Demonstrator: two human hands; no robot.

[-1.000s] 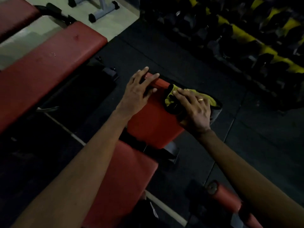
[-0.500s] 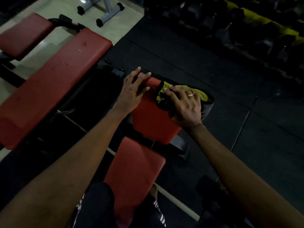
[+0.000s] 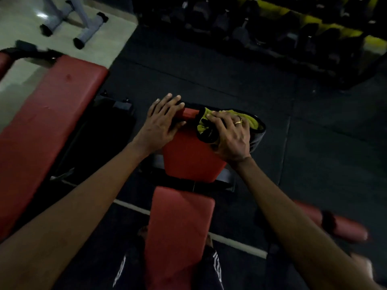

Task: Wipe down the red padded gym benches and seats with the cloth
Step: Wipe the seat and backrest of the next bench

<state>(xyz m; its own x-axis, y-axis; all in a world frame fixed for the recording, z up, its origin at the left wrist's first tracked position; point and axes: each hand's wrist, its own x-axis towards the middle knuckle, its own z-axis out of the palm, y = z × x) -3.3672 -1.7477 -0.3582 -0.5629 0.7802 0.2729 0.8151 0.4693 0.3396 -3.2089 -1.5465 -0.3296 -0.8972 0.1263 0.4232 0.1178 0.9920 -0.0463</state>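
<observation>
Yellow and black cloth (image 3: 211, 126) bunched up at the far right corner of the red back pad (image 3: 188, 158), pinned there under the right hand (image 3: 229, 136); fingers curled down over the wad, ring showing, more of a palm-press with a loose clutch than a tight fist; left hand (image 3: 162, 124) flat on the far left edge of that same pad, fingers straight and spread, holding nothing, just bracing.

Looks soft and floppy, next to no weight, probably bunches and folds over itself on every pass; best taken as a wad under the palm, not pinched by a corner, so no loose tail dragging off the pad's edge; part of it already hanging over the far side, hard to tell how much in this light.

Pad itself reads as firm foam under smooth vinyl; likely a bit slick, so steady downward pressure needed for the cloth to bite.

Lots left, judging by the layout: the seat pad (image 3: 180, 231) nearer the body, the long red bench (image 3: 50, 130) off to the left, a red roller pad (image 3: 339, 226) low on the right.
</observation>
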